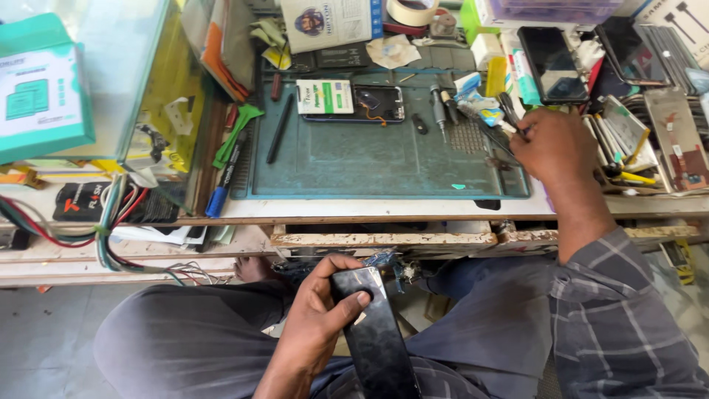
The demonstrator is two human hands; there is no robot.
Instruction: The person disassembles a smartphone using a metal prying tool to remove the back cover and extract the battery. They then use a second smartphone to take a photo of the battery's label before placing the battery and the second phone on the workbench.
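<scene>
Phone held over lap, tool reach at table edge.
Left hand clenched on phone; right hand pinching tweezers. One-handed hold risks a drop.

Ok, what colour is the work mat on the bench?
Dark teal-green work mat, seen best in the head view.

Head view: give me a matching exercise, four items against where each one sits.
Items:
1. black phone
2. opened phone
3. blue-capped marker
4. tape roll

Places:
A. top edge of the bench, behind the mat
B. in the left hand, over the lap
C. upper middle of the green work mat
D. just off the mat's left edge

Pairs: 1-B, 2-C, 3-D, 4-A. The right hand reaches among tools at the mat's right side.
</scene>
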